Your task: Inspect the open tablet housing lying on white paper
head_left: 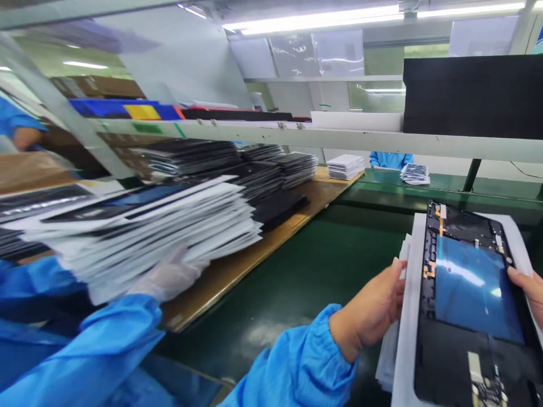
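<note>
An opened tablet housing lies on white foam sheets at the right, its inside facing up. It has a blue film-covered battery, orange ribbon strips and a small circuit board near the bottom. My left hand is bare and closes on the left edge of the foam sheets, with some fingers hidden. At the right frame edge, my right hand presses its thumb on the housing's right rim; its other fingers are out of sight.
On the left a co-worker's gloved hand supports a tall stack of sheets and panels. Black panel stacks stand on a brown board over the green bench. A shelf rail crosses above. Another person sits far behind.
</note>
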`<action>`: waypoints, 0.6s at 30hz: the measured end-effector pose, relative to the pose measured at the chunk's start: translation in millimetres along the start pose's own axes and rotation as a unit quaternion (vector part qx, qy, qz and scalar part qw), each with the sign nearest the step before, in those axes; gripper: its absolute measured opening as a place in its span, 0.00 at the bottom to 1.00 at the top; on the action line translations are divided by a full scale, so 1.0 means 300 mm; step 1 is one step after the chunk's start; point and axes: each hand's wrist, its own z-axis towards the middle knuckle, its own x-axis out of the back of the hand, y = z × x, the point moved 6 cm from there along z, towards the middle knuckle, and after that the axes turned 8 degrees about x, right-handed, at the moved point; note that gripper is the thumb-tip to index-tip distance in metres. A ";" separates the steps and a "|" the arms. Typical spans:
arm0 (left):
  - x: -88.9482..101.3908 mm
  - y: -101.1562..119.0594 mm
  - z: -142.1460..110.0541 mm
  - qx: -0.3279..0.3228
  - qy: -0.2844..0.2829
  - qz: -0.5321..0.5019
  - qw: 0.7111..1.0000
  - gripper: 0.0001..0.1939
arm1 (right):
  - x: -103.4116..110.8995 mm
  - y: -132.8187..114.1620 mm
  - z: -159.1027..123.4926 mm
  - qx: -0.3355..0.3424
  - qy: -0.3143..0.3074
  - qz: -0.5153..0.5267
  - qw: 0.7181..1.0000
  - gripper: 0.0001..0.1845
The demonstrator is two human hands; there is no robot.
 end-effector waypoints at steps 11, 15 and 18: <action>-0.031 -0.105 0.009 0.085 0.050 -0.119 0.988 0.19 | -0.037 0.084 -0.057 -0.021 -0.001 0.042 0.999 0.33; 0.074 -0.078 0.005 -0.013 0.251 0.034 0.967 0.22 | -0.112 0.015 -0.147 0.059 -0.008 0.019 0.998 0.34; 0.106 0.006 -0.039 -0.087 0.351 0.141 0.922 0.26 | -0.175 0.023 -0.182 0.020 -0.035 0.039 0.998 0.39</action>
